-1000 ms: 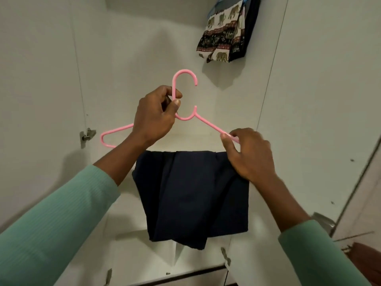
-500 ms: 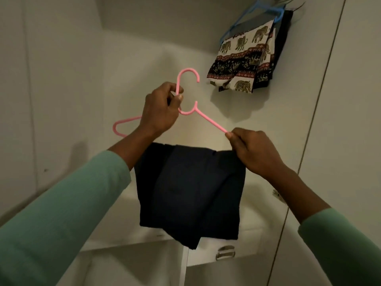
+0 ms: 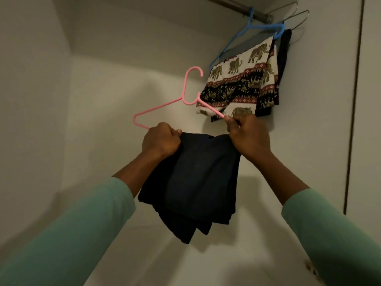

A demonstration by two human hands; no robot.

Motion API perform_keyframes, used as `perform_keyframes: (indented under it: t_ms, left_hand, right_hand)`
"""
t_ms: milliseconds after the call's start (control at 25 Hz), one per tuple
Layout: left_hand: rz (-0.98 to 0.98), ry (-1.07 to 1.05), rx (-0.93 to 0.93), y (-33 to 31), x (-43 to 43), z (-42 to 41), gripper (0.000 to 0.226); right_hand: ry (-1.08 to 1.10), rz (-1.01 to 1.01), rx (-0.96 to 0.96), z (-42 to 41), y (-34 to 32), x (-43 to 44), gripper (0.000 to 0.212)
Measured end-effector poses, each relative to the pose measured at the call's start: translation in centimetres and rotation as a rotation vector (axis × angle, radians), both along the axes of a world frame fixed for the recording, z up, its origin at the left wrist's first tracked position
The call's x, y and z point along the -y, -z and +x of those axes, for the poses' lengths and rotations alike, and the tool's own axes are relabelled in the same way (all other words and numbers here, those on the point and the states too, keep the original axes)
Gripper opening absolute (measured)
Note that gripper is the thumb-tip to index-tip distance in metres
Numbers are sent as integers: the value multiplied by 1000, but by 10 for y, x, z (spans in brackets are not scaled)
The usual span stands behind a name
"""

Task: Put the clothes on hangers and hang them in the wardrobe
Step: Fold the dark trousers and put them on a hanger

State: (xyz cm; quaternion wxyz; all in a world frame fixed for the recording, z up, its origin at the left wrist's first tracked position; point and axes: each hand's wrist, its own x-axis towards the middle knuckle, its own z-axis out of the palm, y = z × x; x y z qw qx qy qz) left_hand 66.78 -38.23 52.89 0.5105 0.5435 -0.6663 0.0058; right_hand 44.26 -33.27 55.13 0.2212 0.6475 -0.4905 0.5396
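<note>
- Trousers (image 3: 195, 178) of dark cloth are folded over the bottom bar of the pink hanger (image 3: 165, 105) and hang down in several layers between the 2 forearms.
- The left hand (image 3: 161, 141) is closed in a fist around the bottom bar and the top edge of the cloth, near the left corner of the hanger.
- The right hand (image 3: 248, 137) is closed too; its fingers (image 3: 232, 122) pinch the right sloping arm of the hanger, and the lower part of the hand touches the cloth.
- The hook of the hanger points up and is free. It is well below the rail (image 3: 243, 10), which runs across the top of the wardrobe.
- On the rail there is already a blue hanger (image 3: 245, 36) with patterned shorts (image 3: 241, 81), and behind it 2 wire hangers (image 3: 296, 15).
- Risk 1: the hanger is tilted, left side lower, so I think the cloth can slide to that corner and fall when the left hand opens.
- Risk 2: the right arm of the hanger passes in front of the patterned shorts, so the lifting could catch them or pull them.
- Risk 3: both hands hold low, so the hook may swing and miss the rail.
</note>
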Motion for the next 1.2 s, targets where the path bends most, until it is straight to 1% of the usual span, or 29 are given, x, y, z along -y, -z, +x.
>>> perform_keyframes:
  t_ms: [80, 120, 200, 280, 360, 480, 640, 720, 800, 880, 1000, 1080, 1120, 1200]
  left_hand:
    - [-27, -51, 22, -17, 29, -3, 40]
    - [-71, -78, -20, -26, 45, 0, 40]
    - [-161, -123, -173, -40, 70, 10, 37]
    - [-226, -142, -242, -47, 88, 13, 36]
    - [-250, -186, -264, -50, 106, 9, 36]
    - [-232, -212, -425, -53, 126, 2, 42]
    - [-340, -274, -338, -63, 146, -2, 59]
    - [-405, -245, -387, -72, 149, -1, 61]
    - [-480, -178, -461, -76, 155, 4, 61]
    - [-506, -123, -500, -75, 164, 10, 59]
    - [-508, -104, -480, -85, 169, 7, 50]
    - [-611, -110, -431, -101, 159, -8, 43]
    - [-704, -68, -387, -110, 149, -18, 42]
    - [-863, 90, -294, -124, 130, -40, 44]
  right_hand:
    - [0, 11, 38, -7, -15, 24, 41]
    - [-29, 19, 69, -12, -24, 35, 42]
    - [-158, 40, 158, -19, -39, 50, 37]
    - [-256, 51, 219, -22, -49, 62, 32]
    - [-266, 45, 212, -22, -58, 74, 33]
    - [-223, 23, 183, -20, -76, 85, 34]
    - [-120, -35, 127, -13, -103, 92, 35]
    - [-106, -39, 142, -14, -116, 90, 31]
    - [-97, -45, 181, -20, -130, 85, 33]
    - [-79, -68, 201, -25, -145, 83, 35]
    - [10, -145, 154, -27, -174, 84, 37]
    - [107, -183, 101, -26, -197, 84, 39]
    - [151, -195, 72, -26, -209, 83, 40]
    - [210, -213, 30, -24, -230, 81, 40]
